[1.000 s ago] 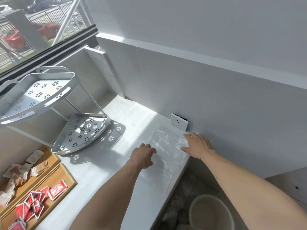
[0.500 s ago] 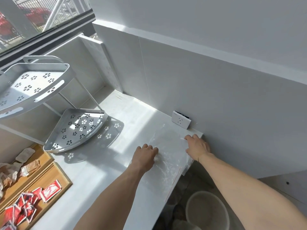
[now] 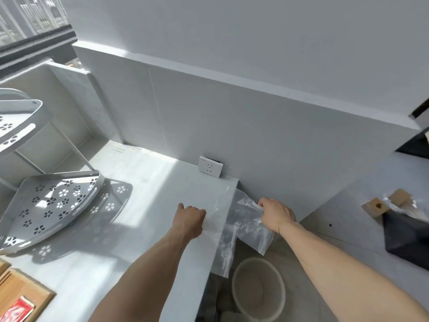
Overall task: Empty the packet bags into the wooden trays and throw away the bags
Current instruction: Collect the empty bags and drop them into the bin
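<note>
Now both hands are closed: left hand (image 3: 189, 220) and right hand (image 3: 276, 213) each pinch clear bags (image 3: 246, 231).

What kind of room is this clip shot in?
Probably a bare kitchen or utility corner by a window: a white counter with a wall socket, a white perforated corner rack, and a pale bucket on the tiled floor.

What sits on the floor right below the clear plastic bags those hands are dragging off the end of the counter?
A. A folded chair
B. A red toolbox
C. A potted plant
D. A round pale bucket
D: a round pale bucket stands on the floor under the clear plastic bags, which the right hand grips past the counter edge while the left hand holds their other side on top.
</note>
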